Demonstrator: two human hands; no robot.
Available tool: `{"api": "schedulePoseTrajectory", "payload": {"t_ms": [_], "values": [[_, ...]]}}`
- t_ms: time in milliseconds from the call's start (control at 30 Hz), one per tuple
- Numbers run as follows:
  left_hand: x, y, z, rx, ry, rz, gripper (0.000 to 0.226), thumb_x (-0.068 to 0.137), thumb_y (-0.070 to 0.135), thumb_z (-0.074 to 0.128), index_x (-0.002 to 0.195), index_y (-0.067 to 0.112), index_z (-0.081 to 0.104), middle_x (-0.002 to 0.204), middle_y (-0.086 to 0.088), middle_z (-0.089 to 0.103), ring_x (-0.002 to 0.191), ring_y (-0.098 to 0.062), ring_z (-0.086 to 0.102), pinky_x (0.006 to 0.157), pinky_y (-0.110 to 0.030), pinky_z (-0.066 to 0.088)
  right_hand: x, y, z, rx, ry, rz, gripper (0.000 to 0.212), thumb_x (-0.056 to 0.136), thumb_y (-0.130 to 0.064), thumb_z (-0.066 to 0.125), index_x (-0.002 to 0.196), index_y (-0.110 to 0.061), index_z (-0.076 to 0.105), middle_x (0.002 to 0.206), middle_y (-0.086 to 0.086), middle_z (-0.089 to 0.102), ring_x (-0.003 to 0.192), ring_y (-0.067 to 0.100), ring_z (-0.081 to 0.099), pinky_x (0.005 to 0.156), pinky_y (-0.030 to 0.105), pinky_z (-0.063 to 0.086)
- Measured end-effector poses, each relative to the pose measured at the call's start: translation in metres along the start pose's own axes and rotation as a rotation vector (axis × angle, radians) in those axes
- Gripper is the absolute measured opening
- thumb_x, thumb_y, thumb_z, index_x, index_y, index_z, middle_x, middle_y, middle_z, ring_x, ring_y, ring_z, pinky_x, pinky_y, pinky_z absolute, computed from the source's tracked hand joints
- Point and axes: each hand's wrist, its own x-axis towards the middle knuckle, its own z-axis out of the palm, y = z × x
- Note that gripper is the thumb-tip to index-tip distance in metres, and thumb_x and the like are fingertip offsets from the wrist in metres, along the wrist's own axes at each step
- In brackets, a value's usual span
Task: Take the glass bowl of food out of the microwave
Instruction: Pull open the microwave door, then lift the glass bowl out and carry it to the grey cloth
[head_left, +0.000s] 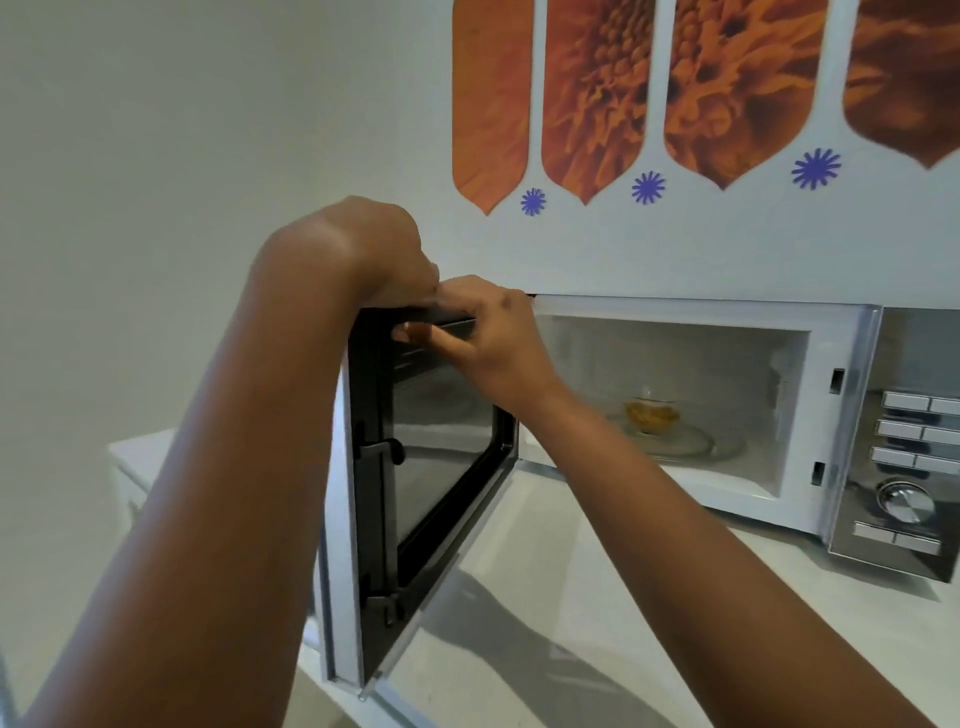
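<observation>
1. The glass bowl (652, 415) is seen inside the microwave (675, 410), standing near the middle of the cavity floor on a clear glass turntable (675, 444). Yellow-orange food (652, 414) is held in the bowl; its kind cannot be told.
2. The bowl is touched by neither hand and is kept well apart from both.
3. The microwave door (415, 467) is swung wide open to the left, so that its dark inner frame and window are turned toward the camera.
4. The top edge of the door is gripped by the left hand (379, 249), whose fingers are curled down over it from above; the fingertips are hidden behind the door edge.
5. The same top edge is met by the right hand (483, 332), just beside the left one. Its thumb is laid along the inner face of the door and its fingers are closed over the top, so the edge is pinched between them.
6. The two hands are seen touching or nearly touching at the knuckles; which cannot be told.
7. A control panel (904, 457) with silver buttons and a round knob (906, 501) is set on the right of the cavity.
8. The microwave is placed on a white counter (597, 597), against a wall marked with orange petal-shaped decals (587, 98) and small purple stars (648, 187).
</observation>
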Motion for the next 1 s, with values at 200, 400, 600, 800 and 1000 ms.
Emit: {"api": "schedulePoseTrajectory", "payload": {"t_ms": [200, 400, 600, 800, 1000], "values": [[0.004, 0.015, 0.028, -0.020, 0.118, -0.103, 0.037, 0.091, 0.024, 0.044, 0.058, 0.008, 0.037, 0.060, -0.005, 0.032, 0.070, -0.025, 0.043, 0.063, -0.032, 0.033, -0.007, 0.003, 0.007, 0.071, -0.080, 0.052, 0.018, 0.076, -0.007, 0.067, 0.092, 0.001, 0.064, 0.090, 0.013, 0.068, 0.079, 0.018, 0.061, 0.069, 0.009, 0.046], [0.005, 0.021, 0.050, 0.021, 0.278, -0.120, 0.029, 0.094, 0.031, 0.041, 0.076, 0.008, 0.044, 0.067, -0.009, 0.037, 0.074, -0.027, 0.041, 0.061, -0.032, 0.031, -0.030, 0.027, -0.002, -0.075, -0.224, 0.027, 0.031, 0.081, -0.012, 0.064, 0.111, -0.004, 0.059, 0.114, 0.016, 0.065, 0.105, 0.025, 0.060, 0.094, 0.035, 0.048], [0.014, 0.040, 0.086, 0.171, 0.285, -0.060, 0.048, 0.093, 0.039, 0.037, 0.114, 0.003, 0.058, 0.118, -0.017, 0.060, 0.116, -0.033, 0.052, 0.109, -0.050, 0.025, -0.051, 0.060, -0.028, -0.270, -0.262, 0.088, 0.039, 0.085, -0.014, 0.059, 0.124, -0.014, 0.052, 0.122, 0.011, 0.064, 0.110, 0.024, 0.058, 0.095, 0.035, 0.046], [0.043, 0.076, 0.140, 0.045, 0.351, 0.169, 0.053, 0.090, 0.031, 0.040, 0.137, 0.005, 0.041, 0.146, -0.013, 0.043, 0.140, -0.027, 0.031, 0.118, -0.051, 0.009, -0.068, 0.106, -0.060, -0.489, -0.232, 0.319, 0.023, 0.087, -0.020, 0.057, 0.109, -0.018, 0.065, 0.115, 0.007, 0.068, 0.109, 0.022, 0.058, 0.093, 0.037, 0.047], [0.068, 0.114, 0.193, -0.809, -0.084, 0.089, 0.048, 0.088, 0.023, 0.049, 0.135, 0.013, 0.050, 0.142, -0.009, 0.051, 0.130, -0.027, 0.048, 0.104, -0.034, 0.040, -0.083, 0.155, -0.102, -0.592, -0.103, 0.585, 0.017, 0.085, -0.022, 0.060, 0.096, -0.016, 0.071, 0.107, 0.007, 0.072, 0.102, 0.023, 0.063, 0.086, 0.027, 0.044]]}}
